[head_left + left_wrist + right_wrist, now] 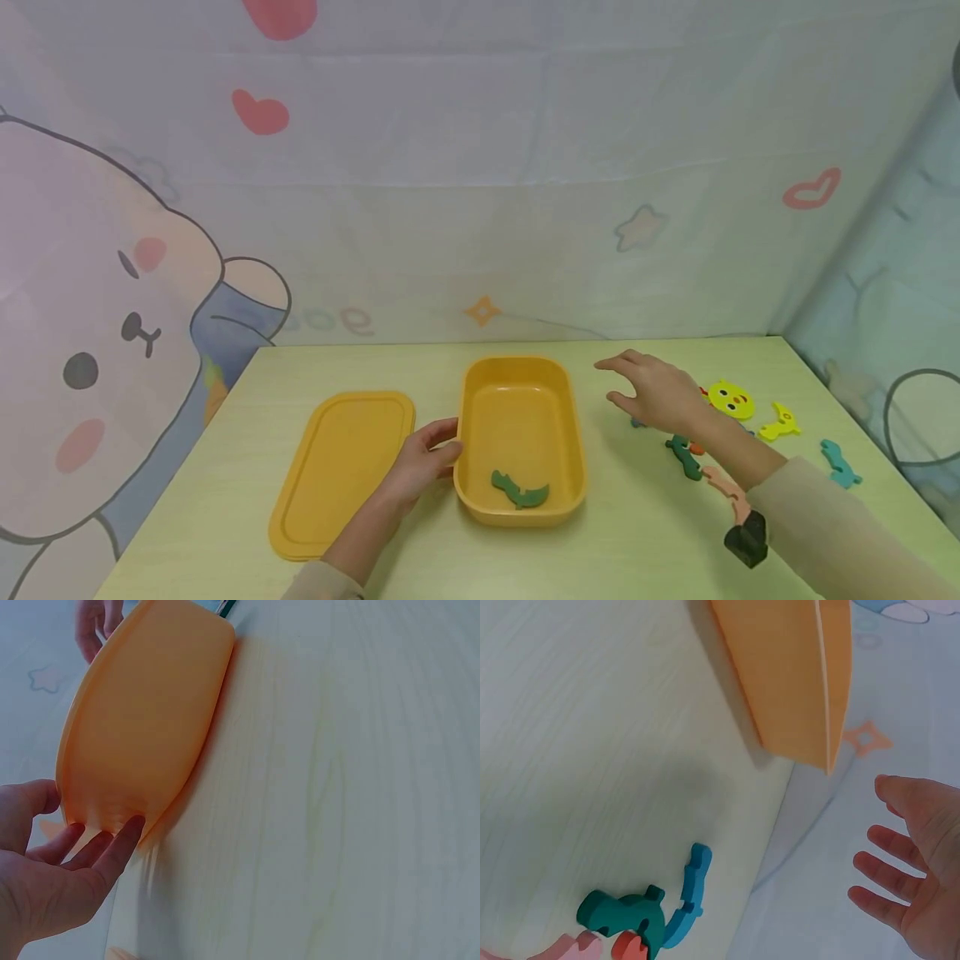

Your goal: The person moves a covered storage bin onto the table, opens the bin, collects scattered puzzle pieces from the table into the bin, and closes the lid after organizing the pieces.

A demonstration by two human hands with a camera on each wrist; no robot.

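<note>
A yellow-orange plastic box [521,510] stands on the table with a green animal-shaped piece [519,490] lying inside near its front end. My left hand [423,462] touches the box's left side; in the left wrist view, the thumb is at the rim and the fingertips [135,825] rest against the outer wall. Right of the box, my right hand [660,392] is held in the air, fingers spread apart from the thumb and nothing between them. Below that arm lie a dark green piece [684,458], a pink piece [723,483] and a blue piece [692,881].
A flat yellow-orange lid [337,475] lies left of the box. Farther right are a round yellow face piece [731,400], a yellow piece [780,422], a teal piece [840,465] and a black piece [747,540]. A printed cloth [450,208] hangs behind the table.
</note>
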